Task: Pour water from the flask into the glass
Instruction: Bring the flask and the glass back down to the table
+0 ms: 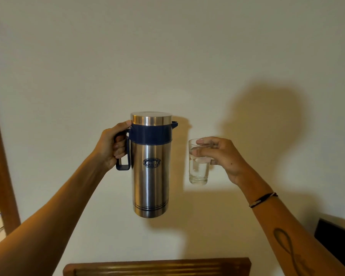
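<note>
A tall steel flask point(150, 176) with a dark blue collar, handle and spout is held upright in the air in front of a pale wall. My left hand point(112, 145) grips its blue handle, thumb resting by the steel lid. To its right, my right hand point(217, 156) holds a clear glass point(198, 172) by its upper part, upright, a little below the flask's spout. The glass has water in it up to about where my fingers wrap it. Flask and glass are apart, with a gap between them.
A wooden edge point(157, 266) runs along the bottom centre. A wooden frame point(0, 176) stands at the left with cluttered items beyond it. A dark object point(337, 242) sits at the lower right. The wall behind shows shadows of my arms.
</note>
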Demonstrator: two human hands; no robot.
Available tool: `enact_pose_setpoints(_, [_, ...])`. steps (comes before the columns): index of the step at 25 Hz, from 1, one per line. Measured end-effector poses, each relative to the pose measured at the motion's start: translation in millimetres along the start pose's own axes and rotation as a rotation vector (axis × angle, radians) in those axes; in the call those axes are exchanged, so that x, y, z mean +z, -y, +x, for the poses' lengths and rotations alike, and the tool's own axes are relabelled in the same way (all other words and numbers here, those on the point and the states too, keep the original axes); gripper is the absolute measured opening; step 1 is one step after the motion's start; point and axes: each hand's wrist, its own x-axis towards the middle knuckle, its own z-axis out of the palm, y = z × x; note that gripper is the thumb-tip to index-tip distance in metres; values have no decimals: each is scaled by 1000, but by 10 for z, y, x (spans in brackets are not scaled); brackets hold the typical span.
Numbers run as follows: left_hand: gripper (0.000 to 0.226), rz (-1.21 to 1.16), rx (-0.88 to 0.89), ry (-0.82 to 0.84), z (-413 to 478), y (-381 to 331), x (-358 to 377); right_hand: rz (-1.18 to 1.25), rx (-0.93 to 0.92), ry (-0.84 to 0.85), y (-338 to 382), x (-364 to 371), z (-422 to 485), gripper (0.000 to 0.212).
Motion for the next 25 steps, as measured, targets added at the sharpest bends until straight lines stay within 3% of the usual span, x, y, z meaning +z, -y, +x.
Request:
enact_pose_setpoints(7, [47, 30, -109, -62, -776, 1577, -418, -47, 149, 64, -1725, 462, -777, 54])
enact_pose_setpoints(12, [46, 6, -360, -207, -1813, 3261, -767, -155, 392, 100, -3230, 960, -1744, 67])
enact_pose_setpoints(16, [58, 118, -549, -292, -2823, 4545, -1082, -170, 597, 166, -4398, 1254, -2633, 70])
enact_pose_setpoints(18, [51, 144, -647, -338, -3249, 5062, -1232, -204, 647, 214, -5049, 1449, -3064, 72])
enact_pose_setpoints(21, [37, 238, -674, -361, -3833, 5753, -1385, -253, 742, 266, -5883, 1663, -3682, 76])
enact_pose_setpoints(25, [35, 230, -694, -398, -4277, 6287, -1498, -309, 802, 281, -6665, 1840, -4233, 74])
